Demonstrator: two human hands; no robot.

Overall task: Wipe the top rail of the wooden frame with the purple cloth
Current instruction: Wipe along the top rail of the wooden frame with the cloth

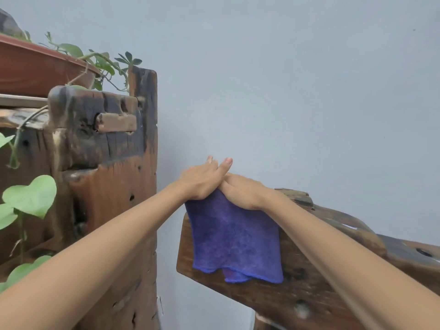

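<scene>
Forearms, two, bare, enter from the near edge and converge at centre frame. Left hand [202, 181]: laid over the top of the purple cloth [234, 236], fingers straight and reaching past the far side, pressing rather than gripping. Right hand [240, 191]: set on the cloth just beside the left, the two hands touching; its fingers lie under the left hand and whether they curl round the cloth cannot be told. Purple cloth: draped over the left end of the top rail [333, 225] of the wooden frame [297, 294], its greater part hanging down the near face, lower hem loose and uneven. Top rail: dark, worn timber, running from centre to the right edge and sloping downward that way in this view. Wooden post [114, 163]: tall, weathered, blackened toward its top, with a pegged joint, standing left of the frame and apart from it. Planter [35, 70]: reddish-brown, far left, upper corner. Trailing plant [31, 196]: green leaves, along the left edge. Wall [297, 79]: plain pale blue-grey, behind everything.
</scene>
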